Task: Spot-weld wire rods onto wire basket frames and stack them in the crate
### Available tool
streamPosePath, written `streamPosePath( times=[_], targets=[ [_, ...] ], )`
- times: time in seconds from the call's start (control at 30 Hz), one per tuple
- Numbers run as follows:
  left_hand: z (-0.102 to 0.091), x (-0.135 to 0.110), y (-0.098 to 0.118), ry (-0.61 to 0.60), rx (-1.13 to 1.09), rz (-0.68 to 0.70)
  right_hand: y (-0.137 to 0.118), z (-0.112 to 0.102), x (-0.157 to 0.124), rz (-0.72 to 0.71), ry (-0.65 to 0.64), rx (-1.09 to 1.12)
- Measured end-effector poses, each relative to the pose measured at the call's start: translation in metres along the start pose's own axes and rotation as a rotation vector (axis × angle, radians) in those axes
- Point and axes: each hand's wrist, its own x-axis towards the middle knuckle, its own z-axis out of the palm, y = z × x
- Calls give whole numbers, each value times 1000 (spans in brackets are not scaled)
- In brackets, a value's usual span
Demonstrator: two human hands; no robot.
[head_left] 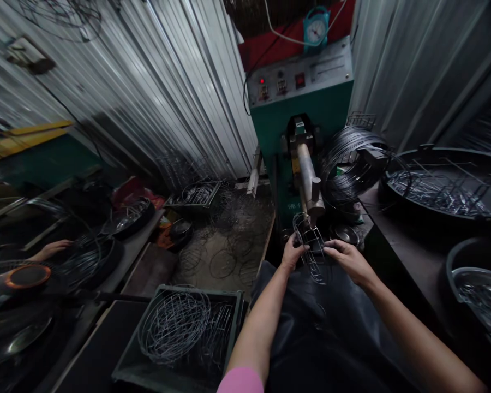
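Observation:
My left hand and my right hand both grip a small wire frame, a cage of thin bent wires. The frame sits right under the tip of the metal arm that sticks out of a green welding machine. My left hand holds its left side, my right hand its right side. A dark apron covers my lap below the hands.
A coil of wire rings hangs right of the arm. A round tray of cut wires lies on the bench at right. A crate of finished wire baskets stands lower left. Another person's hand rests at a bench far left.

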Motion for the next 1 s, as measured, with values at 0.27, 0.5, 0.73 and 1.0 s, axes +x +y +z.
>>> streamPosePath(
  times=[0.27,0.5,0.73,1.0],
  targets=[
    [3,6,6,-3,-51,-148,-16,7,28,-53,52,-89],
    [4,-4,5,25,-76,-185,3,-4,8,-12,-26,-90],
    [9,2,6,92,-69,-230,-4,1,15,-23,-3,-110],
    [4,-15,5,-40,0,-259,3,-3,-2,3,-40,-54]
  ],
)
